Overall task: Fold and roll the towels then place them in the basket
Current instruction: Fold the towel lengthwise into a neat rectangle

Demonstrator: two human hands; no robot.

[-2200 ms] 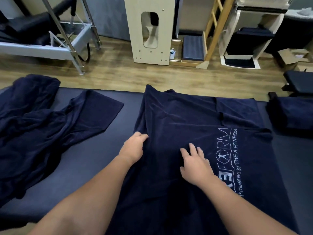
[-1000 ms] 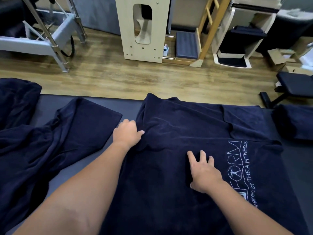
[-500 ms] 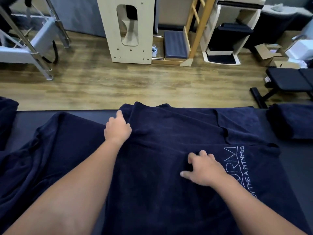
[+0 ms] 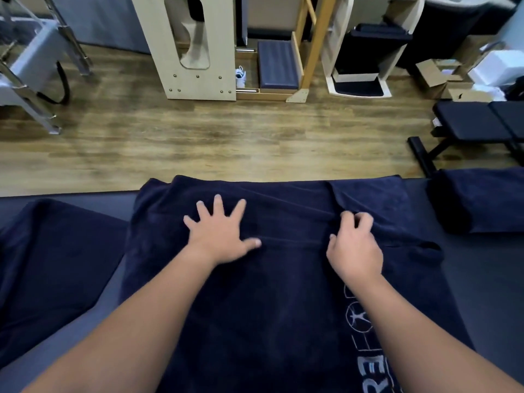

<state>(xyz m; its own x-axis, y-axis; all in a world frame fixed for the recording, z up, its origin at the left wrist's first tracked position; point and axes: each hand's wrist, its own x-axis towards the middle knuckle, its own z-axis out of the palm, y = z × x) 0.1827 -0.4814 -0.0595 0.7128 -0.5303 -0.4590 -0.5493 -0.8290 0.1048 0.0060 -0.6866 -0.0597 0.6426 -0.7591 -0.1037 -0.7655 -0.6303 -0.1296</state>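
Towel handling: the towel (image 4: 283, 293) is judged soft, limp and light, with a plush pile that should not slip; it will sag and crease wherever it is unsupported; a hold is best taken at an edge or corner, pinched through both layers, so that the fold stays even.
Towel look: dark navy terry; pale printed lettering and a small figure logo are seen near the right forearm; a raised fold ridge runs across it between the hands; the far right part looks doubled over.
Towel place: spread on the dark desk (image 4: 487, 279), in front of the person, its far edge at the desk's far rim.
Left hand (image 4: 218, 231): laid flat, fingers spread, pressed on the towel.
Right hand (image 4: 354, 245): fingers curled, the fold ridge apparently pinched.
Other towels: a loose one (image 4: 51, 265) lies on the left; a folded bundle (image 4: 482, 199) on the right.
Basket: not seen.
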